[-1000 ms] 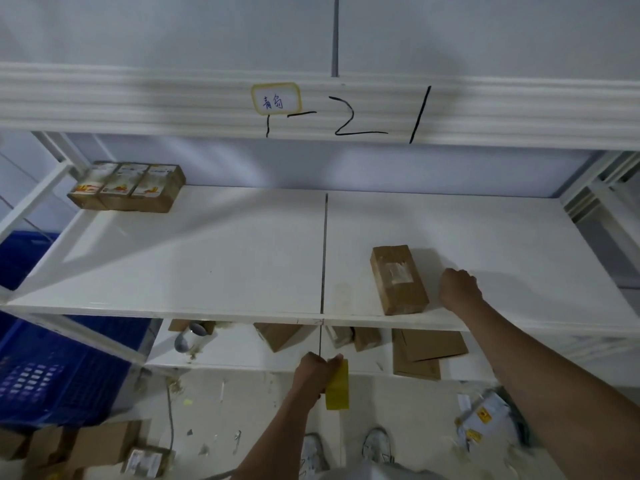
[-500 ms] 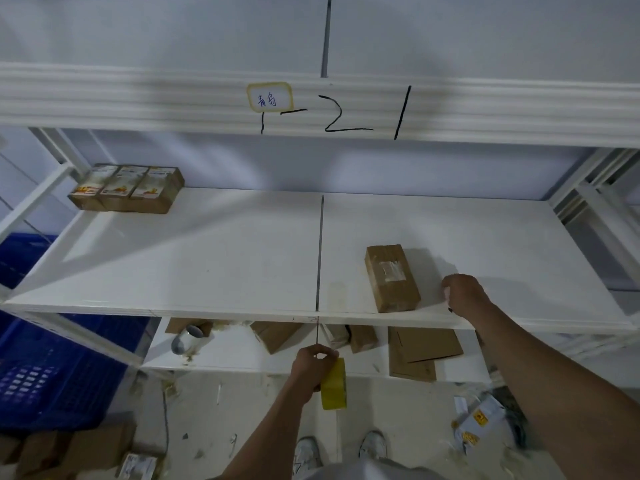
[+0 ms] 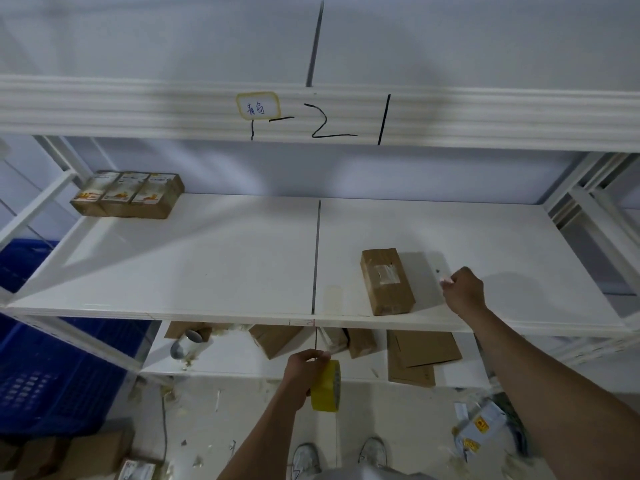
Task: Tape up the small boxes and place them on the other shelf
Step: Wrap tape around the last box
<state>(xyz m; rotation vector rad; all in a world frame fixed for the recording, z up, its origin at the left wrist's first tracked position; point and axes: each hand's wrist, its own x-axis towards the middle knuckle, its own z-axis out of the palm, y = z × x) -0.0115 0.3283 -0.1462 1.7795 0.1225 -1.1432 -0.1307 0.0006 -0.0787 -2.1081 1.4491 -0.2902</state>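
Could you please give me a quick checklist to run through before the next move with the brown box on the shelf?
1. Yellow tape roll gripped in left hand: ok.
2. Small brown cardboard box lies flat on white shelf board: ok.
3. Clear tape patch visible on the box's top: ok.
4. All seams sealed: cannot tell.
5. Right hand beside the box, not touching: ok.
6. What the right hand's fingers pinch: cannot tell.

Yellow tape roll (image 3: 326, 386), brown taped box (image 3: 386, 280), white shelf (image 3: 194, 268), blue crate (image 3: 41, 368).
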